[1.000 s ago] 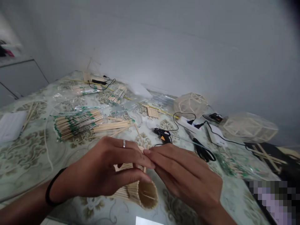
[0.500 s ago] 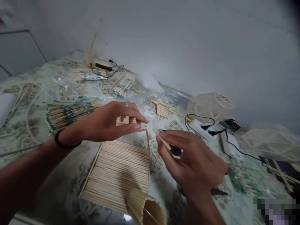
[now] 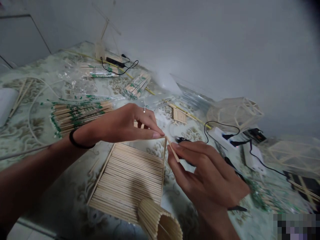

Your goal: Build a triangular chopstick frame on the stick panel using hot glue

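A flat panel of thin wooden sticks (image 3: 127, 180) lies in front of me, with a thin stick frame (image 3: 164, 148) rising at its far right corner. My left hand (image 3: 135, 125) reaches over the far edge, thumb and index fingertip pinched together at that corner. Between the thumb and fingers of my right hand (image 3: 202, 170) is a short wooden stick (image 3: 175, 154), its upper end close to the same corner. A round tube of sticks (image 3: 157, 220) rests at the near edge of the panel.
Bundles of wrapped chopsticks (image 3: 80, 113) lie behind my left hand. At right are a white power strip (image 3: 222, 138) with black cords, clear-covered stick frameworks (image 3: 235, 111) and green-marked plastic wrappers (image 3: 267, 195). A small wooden panel (image 3: 179, 115) lies farther back.
My left thumb and index finger have closed together at the frame's corner. My right hand has brought the short stick's end near it. The view has shifted slightly.
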### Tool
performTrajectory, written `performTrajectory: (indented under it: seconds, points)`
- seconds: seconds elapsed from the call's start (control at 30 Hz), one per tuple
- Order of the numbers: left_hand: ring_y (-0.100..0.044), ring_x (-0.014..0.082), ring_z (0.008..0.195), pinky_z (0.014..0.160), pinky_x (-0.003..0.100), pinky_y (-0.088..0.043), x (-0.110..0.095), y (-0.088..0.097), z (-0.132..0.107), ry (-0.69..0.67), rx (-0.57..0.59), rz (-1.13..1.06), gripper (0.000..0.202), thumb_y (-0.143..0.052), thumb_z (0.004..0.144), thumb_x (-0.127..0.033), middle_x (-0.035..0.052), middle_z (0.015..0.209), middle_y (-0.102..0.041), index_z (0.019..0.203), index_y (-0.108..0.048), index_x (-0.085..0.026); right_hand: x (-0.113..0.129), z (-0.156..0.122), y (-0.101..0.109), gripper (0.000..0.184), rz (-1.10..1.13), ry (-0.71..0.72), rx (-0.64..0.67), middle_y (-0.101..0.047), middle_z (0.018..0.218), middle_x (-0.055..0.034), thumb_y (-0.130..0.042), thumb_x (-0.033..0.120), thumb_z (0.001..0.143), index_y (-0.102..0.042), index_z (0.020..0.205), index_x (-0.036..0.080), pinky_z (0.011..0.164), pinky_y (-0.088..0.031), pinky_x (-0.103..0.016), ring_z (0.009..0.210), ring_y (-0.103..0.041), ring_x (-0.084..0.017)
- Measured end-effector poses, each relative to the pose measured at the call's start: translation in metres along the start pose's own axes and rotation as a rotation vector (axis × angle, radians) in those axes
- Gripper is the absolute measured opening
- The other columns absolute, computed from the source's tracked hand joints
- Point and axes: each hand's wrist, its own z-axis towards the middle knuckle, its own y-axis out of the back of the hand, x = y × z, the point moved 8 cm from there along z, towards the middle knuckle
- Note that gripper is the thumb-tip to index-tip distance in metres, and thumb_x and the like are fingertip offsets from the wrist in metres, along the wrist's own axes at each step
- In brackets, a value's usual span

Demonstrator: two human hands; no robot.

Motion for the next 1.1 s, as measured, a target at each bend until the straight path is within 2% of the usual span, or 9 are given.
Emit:
performTrajectory:
  seconds: [0.33, 0.57, 0.87, 1.1]
  points:
    - [-0.071, 0.0158, 0.085, 0.08, 0.028, -0.055, 0.003, -0.007, 0.001, 0.01, 0.014, -0.048, 0.017, -0.073, 0.094, -0.027, 0.0063, 0.092, -0.079, 0.102, -0.086, -0.019, 0.004, 0.0, -0.001, 0.027, -0.047, 0.002, -0.011, -0.081, 0.084, -0.0022, -0.077, 0.004, 0.088, -0.072, 0.102, 0.027, 0.072, -0.069, -0.033, 0.072, -0.078, -0.019]
    - [-0.071, 0.0135, 0.083, 0.075, 0.025, -0.054, 0.002, -0.008, 0.003, -0.001, 0.008, -0.046, 0.016, -0.075, 0.091, -0.024, 0.0063, 0.096, -0.078, 0.102, -0.086, -0.019, 0.005, 0.0, -0.002, 0.024, -0.064, 0.019, 0.007, -0.081, 0.086, -0.0018, -0.077, 0.006, 0.09, -0.071, 0.1, 0.027, 0.074, -0.067, -0.032, 0.074, -0.077, -0.018]
    - [-0.068, 0.0106, 0.077, 0.068, 0.022, -0.05, 0.0, -0.013, 0.004, -0.015, -0.002, -0.031, 0.013, -0.077, 0.089, -0.022, 0.0051, 0.092, -0.078, 0.097, -0.086, -0.017, 0.008, 0.001, -0.001, 0.023, -0.082, 0.028, -0.012, -0.079, 0.083, -0.0006, -0.079, 0.004, 0.087, -0.069, 0.094, 0.023, 0.071, -0.063, -0.028, 0.071, -0.076, -0.015]
    - [-0.069, 0.0109, 0.078, 0.071, 0.023, -0.05, 0.0, -0.019, 0.006, -0.029, 0.001, -0.014, 0.013, -0.073, 0.092, -0.022, 0.0046, 0.092, -0.078, 0.095, -0.085, -0.016, 0.008, 0.001, -0.003, 0.026, -0.086, 0.027, -0.02, -0.077, 0.082, -0.0011, -0.078, 0.002, 0.086, -0.065, 0.093, 0.023, 0.069, -0.061, -0.027, 0.07, -0.073, -0.014]
